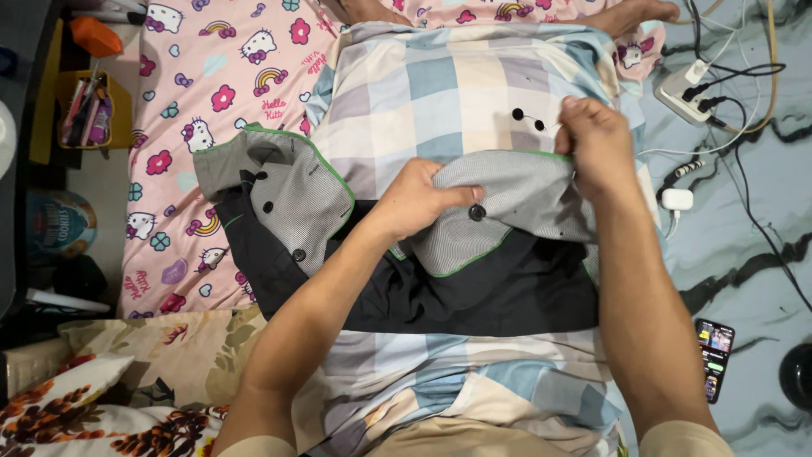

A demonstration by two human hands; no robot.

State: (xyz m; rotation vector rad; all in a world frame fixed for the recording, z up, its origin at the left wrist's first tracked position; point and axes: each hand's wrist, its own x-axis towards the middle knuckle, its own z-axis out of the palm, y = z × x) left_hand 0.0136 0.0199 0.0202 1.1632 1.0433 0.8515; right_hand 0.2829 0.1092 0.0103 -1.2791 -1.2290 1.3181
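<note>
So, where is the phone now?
In the head view, the phone lies low on the right on the marbled floor, beside the right forearm and beyond the checked cloth.

there were two hands, the left hand [419, 199] and the right hand [599, 145], both on one grey and black garment [474, 254] with green edging. on this garment four black buttons [477, 212] could be counted. one checked sheet [440, 80] lay under it, and one pink cartoon sheet [211, 101] beside it. there were two flowered pillows [127, 372]. on the floor there was one phone [715, 357], one white power strip [689, 85], one small white case [677, 200], and several cables whose number i could not tell.
</note>
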